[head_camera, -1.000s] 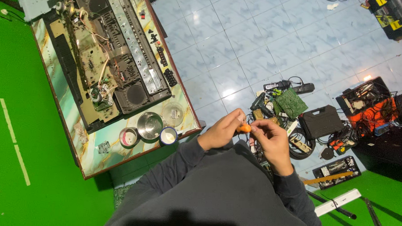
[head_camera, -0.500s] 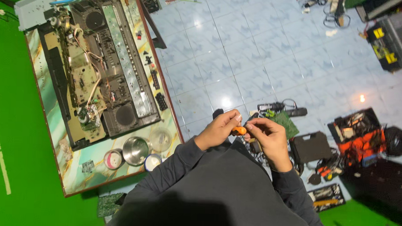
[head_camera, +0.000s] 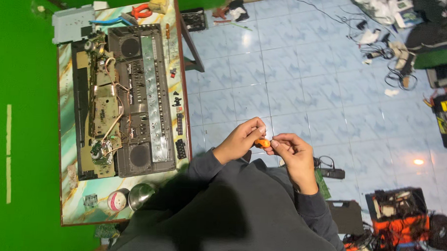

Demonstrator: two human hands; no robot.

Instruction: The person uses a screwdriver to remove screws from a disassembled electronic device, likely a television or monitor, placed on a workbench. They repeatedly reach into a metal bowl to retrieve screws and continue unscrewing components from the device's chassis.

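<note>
Left hand [head_camera: 240, 141] and right hand [head_camera: 292, 157] pinch the small orange tool [head_camera: 262, 142] as before, right of the opened stereo [head_camera: 123, 99]; only the view has shifted, so handling continues.

There is a single view, from a camera worn on the person's head, looking steeply down past the dark-sleeved arms onto the scene. The picture is turned sideways, so the long low table [head_camera: 172, 54] runs top to bottom at the left of the frame, against a green floor covering. The opened stereo chassis [head_camera: 130, 100] on that table serves as the landmark: the camera sits to the right of it and well above it, far enough to take in the whole table. Right of the chassis lies pale blue tiled floor [head_camera: 304, 69], and further right, at the frame's edge, scattered cables and an orange toolbox [head_camera: 398, 220]. The person's torso fills the lower middle, nearest the lens.
</note>
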